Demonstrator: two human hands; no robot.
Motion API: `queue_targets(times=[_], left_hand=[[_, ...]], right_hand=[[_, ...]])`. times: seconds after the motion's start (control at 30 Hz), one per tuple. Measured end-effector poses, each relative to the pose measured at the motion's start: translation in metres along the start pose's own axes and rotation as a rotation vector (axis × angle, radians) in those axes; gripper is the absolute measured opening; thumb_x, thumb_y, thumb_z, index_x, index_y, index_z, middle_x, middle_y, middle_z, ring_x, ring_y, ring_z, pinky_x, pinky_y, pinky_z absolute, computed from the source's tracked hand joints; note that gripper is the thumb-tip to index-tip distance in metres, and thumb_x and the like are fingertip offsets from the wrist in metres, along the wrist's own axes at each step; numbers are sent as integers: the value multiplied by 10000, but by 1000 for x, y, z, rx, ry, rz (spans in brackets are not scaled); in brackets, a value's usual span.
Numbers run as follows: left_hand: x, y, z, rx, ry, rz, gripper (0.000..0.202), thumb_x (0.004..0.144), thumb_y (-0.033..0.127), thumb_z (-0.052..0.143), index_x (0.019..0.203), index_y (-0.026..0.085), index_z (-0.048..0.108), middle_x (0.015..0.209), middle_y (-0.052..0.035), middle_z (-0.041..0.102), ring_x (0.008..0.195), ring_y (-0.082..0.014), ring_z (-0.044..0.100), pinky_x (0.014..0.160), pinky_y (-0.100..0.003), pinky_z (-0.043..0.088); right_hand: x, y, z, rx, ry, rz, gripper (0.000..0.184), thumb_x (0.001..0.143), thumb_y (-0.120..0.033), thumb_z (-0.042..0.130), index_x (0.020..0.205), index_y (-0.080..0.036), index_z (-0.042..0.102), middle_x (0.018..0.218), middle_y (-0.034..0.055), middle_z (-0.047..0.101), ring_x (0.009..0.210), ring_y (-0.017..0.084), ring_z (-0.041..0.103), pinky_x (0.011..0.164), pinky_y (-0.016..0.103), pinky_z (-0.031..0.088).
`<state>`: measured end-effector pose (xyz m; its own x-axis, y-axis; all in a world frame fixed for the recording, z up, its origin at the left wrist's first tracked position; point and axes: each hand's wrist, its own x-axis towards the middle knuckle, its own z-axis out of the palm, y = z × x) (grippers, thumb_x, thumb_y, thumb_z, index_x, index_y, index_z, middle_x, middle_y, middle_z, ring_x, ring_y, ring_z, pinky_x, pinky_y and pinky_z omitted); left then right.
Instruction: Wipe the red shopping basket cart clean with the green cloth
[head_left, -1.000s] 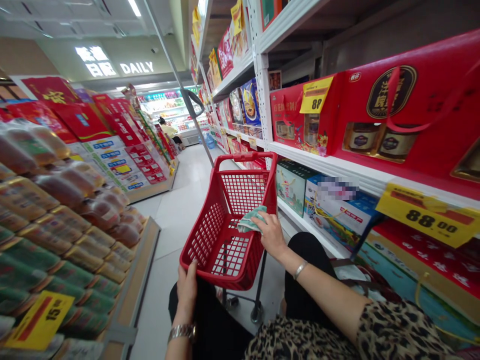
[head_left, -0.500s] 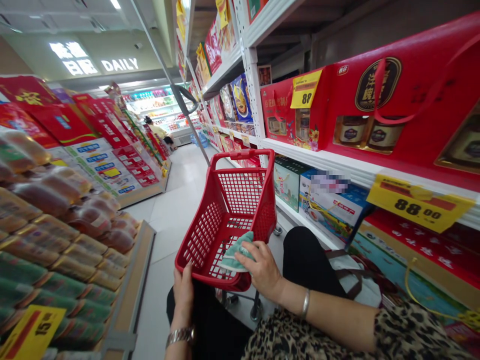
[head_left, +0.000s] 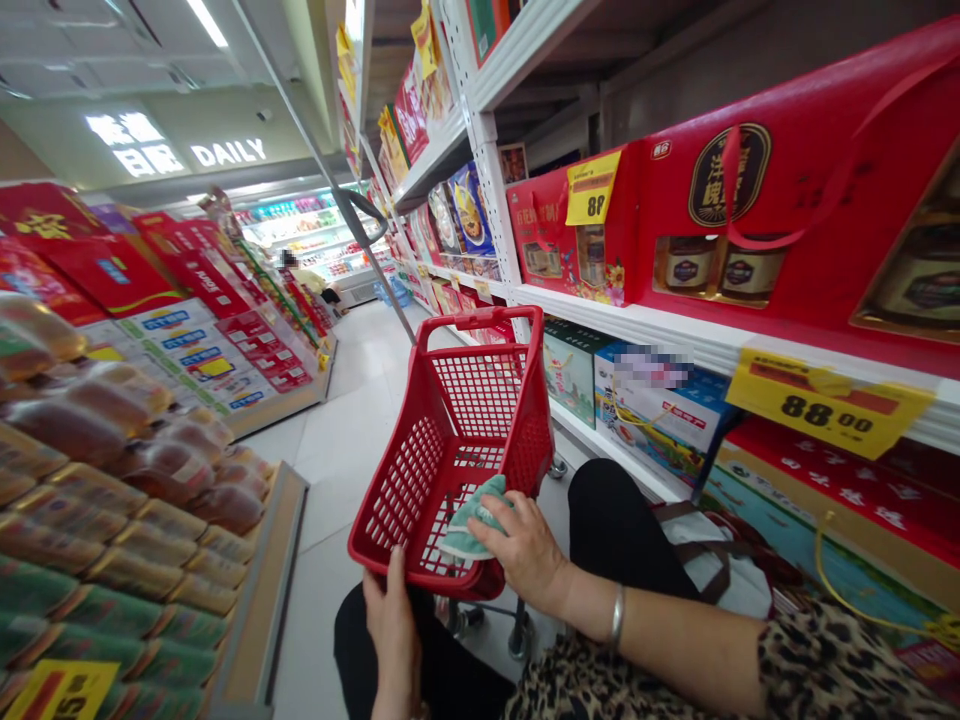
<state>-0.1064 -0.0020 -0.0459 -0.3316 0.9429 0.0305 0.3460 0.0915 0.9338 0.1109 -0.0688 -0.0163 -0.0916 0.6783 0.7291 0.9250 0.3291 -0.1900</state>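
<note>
Head view, looking down a supermarket aisle, shows a red plastic mesh shopping basket (head_left: 480, 318) standing over a wheeled frame, directly in front of the person's black trousers (head_left: 622, 530). A pale green cloth (head_left: 472, 522) lies bunched inside the basket's near corner, against the near rim and the right-hand wall. Its long axis runs slantwise along that corner, from low on the left up toward the right.

The right hand (head_left: 525, 555) is much the nearer hand. It comes in from the right, beneath a leopard-print sleeve (head_left: 840, 670) and a silver bangle (head_left: 616, 618). Its fingers (head_left: 496, 528) curl down onto the cloth's right end, closed over it and pressing it into the corner, with most of the cloth lying to their left.

The left hand (head_left: 392, 640) is well apart from the cloth, on the outside of the basket's near-left wall. Its fingers (head_left: 377, 590) point upward, extended against the mesh. Whether they grip anything there, I cannot tell.

To the right, white metal shelving (head_left: 491, 170) carries red gift boxes (head_left: 750, 200). To the left, a display holds packaged bread (head_left: 75, 430).
</note>
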Motion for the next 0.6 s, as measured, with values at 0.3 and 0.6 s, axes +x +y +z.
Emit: queue_targets(times=[0.3,0.6], left_hand=[[-26,29,0,135,-25,-123,753,790,562,662,1443,254,449,1231,-126,698,1094,-343,686,1010,-514,507],[-15,7,9,172,14,-57,749,821,568,620,1454,221,420,1247,-146,677,1101,-326,677,1016,-490,503]], right_hand=[[6,-3,1,-13,12,33,334,969,-183,537,1212,-337,706,1282,47,644,1021,241,465,824,391,454],[10,16,-5,24,-26,-26,395,949,-155,584,1265,-372,677,1316,23,656,1119,235,480,901,399,380]])
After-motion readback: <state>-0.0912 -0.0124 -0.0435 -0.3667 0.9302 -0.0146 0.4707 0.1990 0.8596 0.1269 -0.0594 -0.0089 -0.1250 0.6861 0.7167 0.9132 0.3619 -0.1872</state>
